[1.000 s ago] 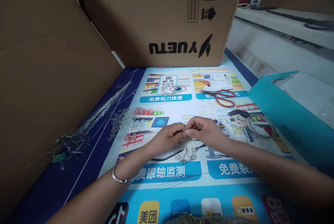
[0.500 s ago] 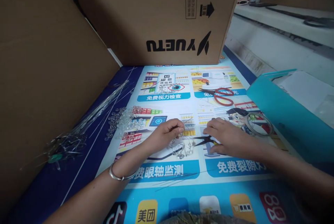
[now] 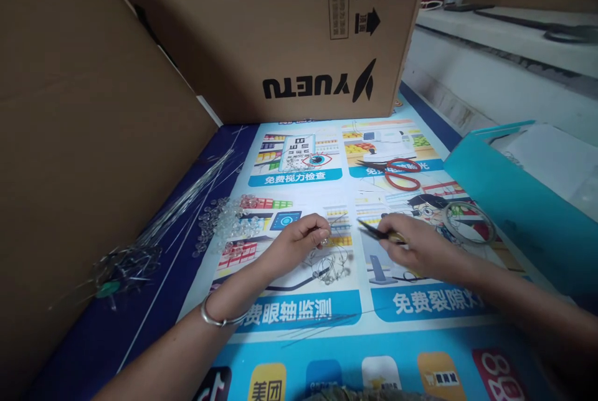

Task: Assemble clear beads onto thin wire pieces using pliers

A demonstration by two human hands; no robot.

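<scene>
My left hand [image 3: 299, 240] is closed in a pinch on a thin wire with clear beads, near the middle of the printed mat. Below its fingertips, the rest of the beaded wire [image 3: 331, 269] lies in loose loops. My right hand [image 3: 411, 240] is wrapped round small dark-jawed pliers [image 3: 374, 231], which have a yellowish part on the handle. The plier jaws point up and left, apart from the beaded wire. To the left of my left hand spreads a pile of clear beads [image 3: 228, 220]. Loose thin wires [image 3: 322, 326] lie in front of the hands.
Red-handled scissors [image 3: 402, 184] lie beyond my right hand, with a wire coil [image 3: 467, 241] to its right. A teal box [image 3: 509, 189] stands at right. Cardboard walls [image 3: 224, 27] enclose the back and left. A wire bundle [image 3: 187, 202] ends in a tangle [image 3: 126, 267] at left.
My right hand has closed round the pliers and lifted them, swinging their jaws from pointing left to pointing up and left. My left hand keeps its pinch in nearly the same place.
</scene>
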